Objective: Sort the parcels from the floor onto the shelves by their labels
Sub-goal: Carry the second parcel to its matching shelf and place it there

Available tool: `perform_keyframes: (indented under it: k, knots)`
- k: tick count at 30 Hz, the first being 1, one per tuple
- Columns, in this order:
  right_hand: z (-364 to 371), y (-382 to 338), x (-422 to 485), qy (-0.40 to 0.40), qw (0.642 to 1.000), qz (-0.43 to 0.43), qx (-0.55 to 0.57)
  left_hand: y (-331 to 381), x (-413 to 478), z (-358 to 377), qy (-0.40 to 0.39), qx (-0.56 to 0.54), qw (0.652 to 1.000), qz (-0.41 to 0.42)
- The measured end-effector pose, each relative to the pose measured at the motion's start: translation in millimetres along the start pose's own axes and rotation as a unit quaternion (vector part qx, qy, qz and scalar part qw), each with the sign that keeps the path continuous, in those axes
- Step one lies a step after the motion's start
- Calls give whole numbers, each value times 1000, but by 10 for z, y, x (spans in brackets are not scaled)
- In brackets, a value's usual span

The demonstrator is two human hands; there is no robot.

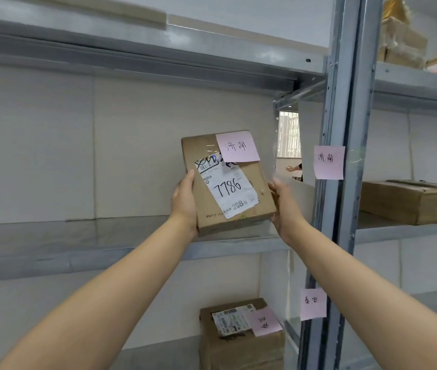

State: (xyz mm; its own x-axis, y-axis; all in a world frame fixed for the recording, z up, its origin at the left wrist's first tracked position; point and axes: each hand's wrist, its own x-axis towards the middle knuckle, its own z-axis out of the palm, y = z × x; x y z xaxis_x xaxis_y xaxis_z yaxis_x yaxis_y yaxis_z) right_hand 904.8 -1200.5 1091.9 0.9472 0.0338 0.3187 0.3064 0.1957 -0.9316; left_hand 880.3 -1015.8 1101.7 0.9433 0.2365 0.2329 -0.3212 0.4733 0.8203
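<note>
Two-handed grip on brown parcel (228, 182), label "7786", pink note.

Left arm: bare, stretched forward and up from the lower left, nearly straight
Left hand (185, 202): upright, thumb up along the parcel (228, 182)'s left edge, palm pressed to its side
Right arm: bare, reaching in from the lower right, nearly straight
Right hand (285, 206): palm against the parcel's right edge, fingers tucked behind, thumb forward
Both hands: level with each other, clamping the parcel between them
</note>
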Motion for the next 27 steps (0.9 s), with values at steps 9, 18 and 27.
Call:
perform_keyframes:
  k: [9,18,27]
  knots:
    - [-49,193,3,20,997,30,70,-222,-55,420,145,-38,988,24]
    - [-192,207,196,-7,990,64,126,-253,-1,412,102,44,994,22]
    - [-533,77,499,-141,980,140,0,133,185,-127,104,244,955,131]
